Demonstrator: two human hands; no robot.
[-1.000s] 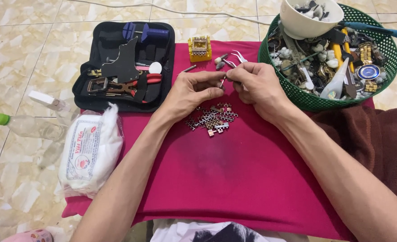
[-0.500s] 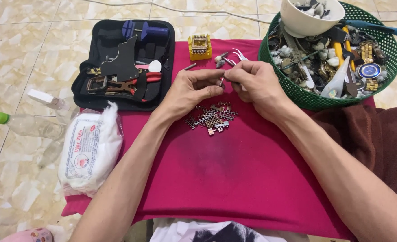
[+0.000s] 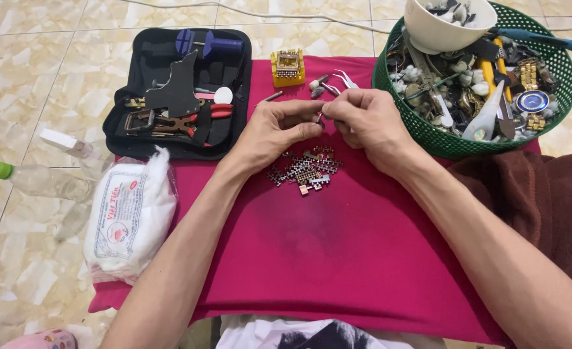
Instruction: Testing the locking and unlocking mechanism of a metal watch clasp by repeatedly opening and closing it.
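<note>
My left hand point(image 3: 274, 132) and my right hand point(image 3: 368, 123) meet fingertip to fingertip above a crimson cloth point(image 3: 338, 252). Between them they pinch a tiny dark metal part point(image 3: 319, 118); it is too small to tell what it is. Just below the hands lies a small heap of metal watch-band links point(image 3: 304, 170) on the cloth. Beyond the fingers lie tweezers point(image 3: 345, 79), a small hammer point(image 3: 320, 86) and a thin pin point(image 3: 272, 96).
A black open tool case point(image 3: 176, 97) with pliers sits at the far left. A yellow block holder point(image 3: 287, 67) stands behind. A green basket point(image 3: 457, 139) of watch parts holds a white bowl point(image 3: 447, 24). A white cotton bag point(image 3: 129, 220), plastic bottle point(image 3: 37, 181) and brown towel point(image 3: 531, 207) flank the cloth.
</note>
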